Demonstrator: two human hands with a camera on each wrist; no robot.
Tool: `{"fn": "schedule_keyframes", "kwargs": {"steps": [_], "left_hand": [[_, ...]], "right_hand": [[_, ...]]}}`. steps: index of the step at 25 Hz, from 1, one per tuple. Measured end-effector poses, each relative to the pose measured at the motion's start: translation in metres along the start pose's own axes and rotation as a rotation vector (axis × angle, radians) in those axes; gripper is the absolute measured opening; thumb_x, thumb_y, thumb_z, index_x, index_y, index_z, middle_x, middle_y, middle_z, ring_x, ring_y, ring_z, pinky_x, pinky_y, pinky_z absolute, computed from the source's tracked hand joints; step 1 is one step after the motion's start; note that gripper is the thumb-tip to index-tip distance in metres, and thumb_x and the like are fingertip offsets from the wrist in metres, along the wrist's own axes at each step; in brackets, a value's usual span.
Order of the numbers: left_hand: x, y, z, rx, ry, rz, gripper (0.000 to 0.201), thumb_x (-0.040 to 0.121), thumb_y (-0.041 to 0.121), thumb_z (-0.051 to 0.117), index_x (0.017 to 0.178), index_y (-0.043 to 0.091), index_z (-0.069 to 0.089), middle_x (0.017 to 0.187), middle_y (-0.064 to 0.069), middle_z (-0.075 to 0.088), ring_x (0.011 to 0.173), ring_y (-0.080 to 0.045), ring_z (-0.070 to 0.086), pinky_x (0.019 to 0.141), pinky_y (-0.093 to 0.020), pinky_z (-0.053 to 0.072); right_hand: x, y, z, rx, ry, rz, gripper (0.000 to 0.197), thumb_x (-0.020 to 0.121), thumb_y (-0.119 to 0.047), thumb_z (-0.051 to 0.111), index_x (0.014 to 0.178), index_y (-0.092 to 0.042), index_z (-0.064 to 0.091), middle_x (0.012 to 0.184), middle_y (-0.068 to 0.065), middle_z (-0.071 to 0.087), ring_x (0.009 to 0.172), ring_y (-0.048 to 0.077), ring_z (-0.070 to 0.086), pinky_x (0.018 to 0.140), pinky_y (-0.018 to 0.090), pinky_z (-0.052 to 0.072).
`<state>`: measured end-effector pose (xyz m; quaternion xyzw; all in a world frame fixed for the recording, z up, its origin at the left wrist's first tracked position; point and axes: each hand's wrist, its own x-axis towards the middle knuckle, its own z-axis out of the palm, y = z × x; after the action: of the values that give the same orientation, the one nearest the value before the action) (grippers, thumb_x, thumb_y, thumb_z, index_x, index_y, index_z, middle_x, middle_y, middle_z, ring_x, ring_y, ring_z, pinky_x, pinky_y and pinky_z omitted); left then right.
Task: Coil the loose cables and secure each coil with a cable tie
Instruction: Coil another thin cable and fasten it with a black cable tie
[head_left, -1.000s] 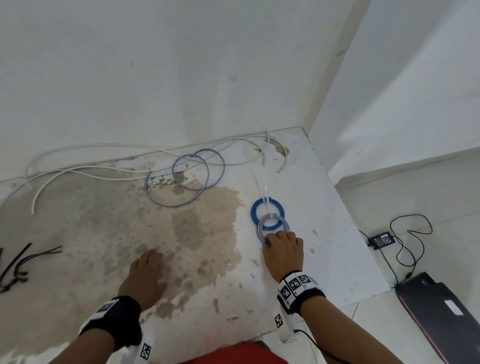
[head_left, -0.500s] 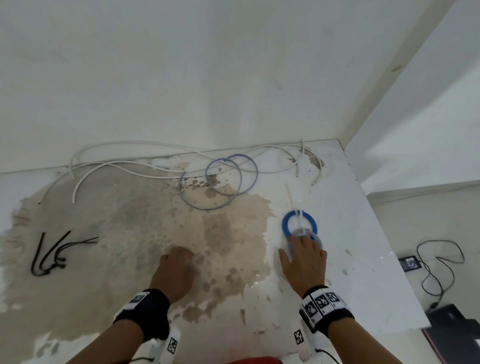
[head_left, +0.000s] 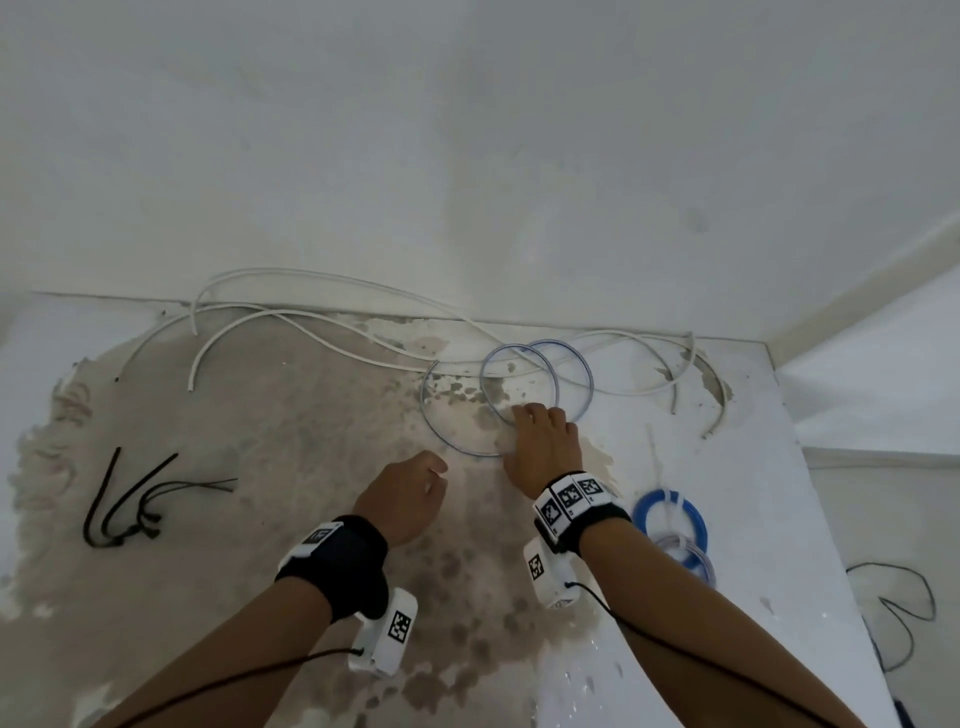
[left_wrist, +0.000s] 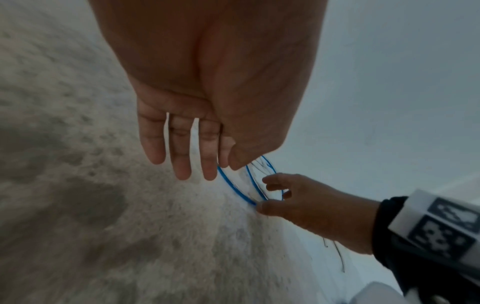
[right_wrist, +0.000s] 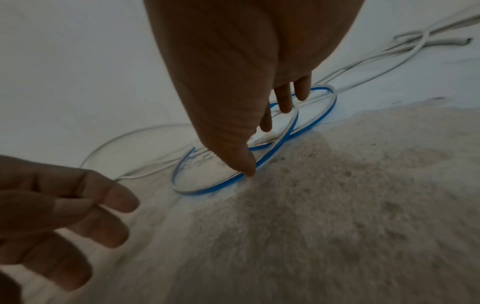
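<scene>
A loose blue-and-white cable (head_left: 589, 382) lies in three overlapping loops near the wall. My right hand (head_left: 540, 436) reaches over their near side. Its thumb tip rests on a loop of this cable (right_wrist: 207, 191) and its fingers point down inside the loops, not closed on it. My left hand (head_left: 413, 491) hovers just left of it, fingers relaxed and holding nothing; the left wrist view shows the left hand (left_wrist: 187, 144) and the right hand (left_wrist: 298, 201) arched over the cable (left_wrist: 233, 189). Long white cables (head_left: 280, 312) lie uncoiled along the wall. A tied blue coil (head_left: 649, 506) and a grey coil (head_left: 701, 564) lie behind my right wrist.
Black cable ties (head_left: 101, 499) lie at the far left of the stained white tabletop (head_left: 260, 519). The wall stands right behind the cables. The table's right edge (head_left: 831, 571) drops to a floor with a black cord (head_left: 904, 613).
My right hand left the tied coils and moved left and away from me onto the loose blue-and-white loops. My left hand came off the tabletop and moved toward the loops.
</scene>
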<state>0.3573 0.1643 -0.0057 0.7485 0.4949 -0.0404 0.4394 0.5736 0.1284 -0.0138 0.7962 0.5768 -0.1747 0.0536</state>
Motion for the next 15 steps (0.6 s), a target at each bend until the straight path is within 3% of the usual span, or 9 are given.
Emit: {"fn": "schedule_keyframes", "kwargs": {"steps": [6, 11, 13, 15], "left_hand": [[0.013, -0.026, 0.004, -0.229, -0.036, -0.139, 0.031, 0.101, 0.038, 0.051, 0.127, 0.023, 0.055, 0.119, -0.002, 0.067, 0.1, -0.02, 0.064, 0.08, -0.03, 0.049], [0.016, -0.005, 0.014, -0.605, -0.016, -0.276, 0.031, 0.102, 0.045, 0.048, 0.115, 0.019, 0.057, 0.11, 0.0, 0.07, 0.091, -0.018, 0.068, 0.077, -0.032, 0.053], [0.011, 0.002, 0.019, -0.69, -0.048, -0.291, 0.033, 0.103, 0.045, 0.048, 0.099, 0.016, 0.062, 0.105, -0.005, 0.072, 0.089, -0.024, 0.07, 0.08, -0.038, 0.056], [0.005, 0.002, 0.027, -0.703, -0.035, -0.294, 0.04, 0.104, 0.038, 0.049, 0.081, 0.012, 0.068, 0.093, -0.009, 0.074, 0.086, -0.028, 0.071, 0.089, -0.042, 0.056]], "right_hand": [[0.002, 0.008, 0.019, 0.011, 0.121, -0.012, 0.019, 0.094, -0.032, 0.057, 0.106, -0.023, 0.069, 0.107, -0.001, 0.066, 0.105, 0.03, 0.057, 0.087, 0.041, 0.037], [-0.039, -0.012, 0.032, 0.131, 0.201, -0.056, 0.028, 0.097, -0.039, 0.044, 0.1, -0.026, 0.069, 0.1, -0.006, 0.065, 0.097, 0.024, 0.058, 0.082, 0.037, 0.037], [-0.067, -0.029, 0.038, 0.187, 0.175, -0.084, 0.038, 0.092, -0.041, 0.034, 0.102, -0.029, 0.069, 0.099, -0.008, 0.065, 0.096, 0.023, 0.058, 0.081, 0.038, 0.037], [-0.094, -0.045, 0.044, 0.187, 0.111, -0.166, 0.036, 0.092, -0.037, 0.037, 0.108, -0.032, 0.069, 0.1, -0.008, 0.065, 0.098, 0.022, 0.056, 0.081, 0.039, 0.038]]}}
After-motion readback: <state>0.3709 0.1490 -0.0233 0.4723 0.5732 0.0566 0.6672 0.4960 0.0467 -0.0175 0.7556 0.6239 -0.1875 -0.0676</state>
